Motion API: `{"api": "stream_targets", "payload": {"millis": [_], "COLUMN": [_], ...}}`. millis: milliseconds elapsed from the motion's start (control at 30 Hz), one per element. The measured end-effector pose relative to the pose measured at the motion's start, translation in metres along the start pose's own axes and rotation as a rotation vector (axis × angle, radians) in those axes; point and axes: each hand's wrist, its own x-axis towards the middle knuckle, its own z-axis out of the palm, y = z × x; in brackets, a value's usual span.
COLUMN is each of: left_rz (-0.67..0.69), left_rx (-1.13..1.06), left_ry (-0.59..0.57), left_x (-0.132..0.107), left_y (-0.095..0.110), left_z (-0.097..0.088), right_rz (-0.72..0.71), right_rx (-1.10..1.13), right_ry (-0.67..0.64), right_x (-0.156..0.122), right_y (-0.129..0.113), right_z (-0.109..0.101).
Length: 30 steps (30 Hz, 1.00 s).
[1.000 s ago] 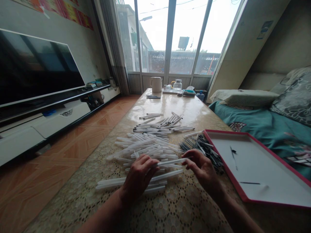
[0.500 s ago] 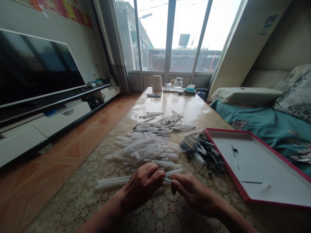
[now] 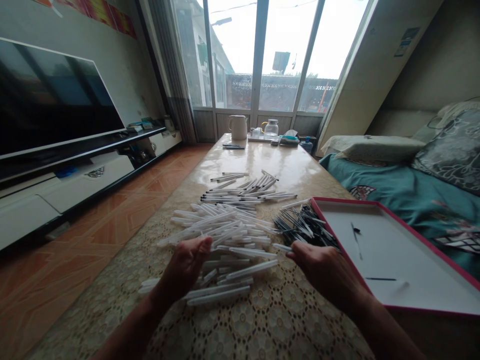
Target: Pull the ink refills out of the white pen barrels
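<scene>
My left hand (image 3: pixel 190 257) is closed above the near left part of a heap of translucent white pen barrels (image 3: pixel 225 225). What its fingers hold, if anything, is hidden. My right hand (image 3: pixel 318 260) is closed on a pale pen barrel (image 3: pixel 282 247), whose tapered end sticks out leftward from the fingertips. Just beyond that hand lies a pile of dark pen refills and small black parts (image 3: pixel 305 222). Several loose barrels (image 3: pixel 219 295) rest on the patterned tablecloth between my forearms.
Pens with black ends (image 3: pixel 247 196) lie beyond the heap. A red-rimmed white tray (image 3: pixel 375 204) at the right holds a few thin pieces. At the table's far end stand a jug (image 3: pixel 238 127), a glass pot (image 3: pixel 271 129) and a tissue pack (image 3: pixel 289 139). A sofa (image 3: pixel 378 175) flanks the table.
My hands have parted from where they met at the near edge of the heap. The left moved left and forward, the right moved right and forward with the pen barrel.
</scene>
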Motion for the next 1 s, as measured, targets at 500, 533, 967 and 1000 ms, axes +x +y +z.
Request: {"api": "stream_targets", "payload": {"millis": [500,533,967,1000], "left_rz": [0.185,0.168,-0.455,-0.480], "left_rx": [-0.143,-0.154,-0.920,-0.936], "left_ry": [-0.043,-0.029,-0.250,-0.207], "left_x": [0.002,0.001,0.004,0.004], "left_y": [0.001,0.001,0.013,0.011], "left_z": [0.039,0.039,0.035,0.034], "right_rz": [0.269,0.240,0.057,0.107], "right_rx": [0.314,0.327,0.580,0.626], "right_ry": [0.063,0.032,-0.122,-0.091], "right_x": [0.007,0.007,0.012,0.011], "right_y": [-0.004,-0.008,-0.044,-0.041], "right_z": [0.013,0.013,0.022,0.022]}}
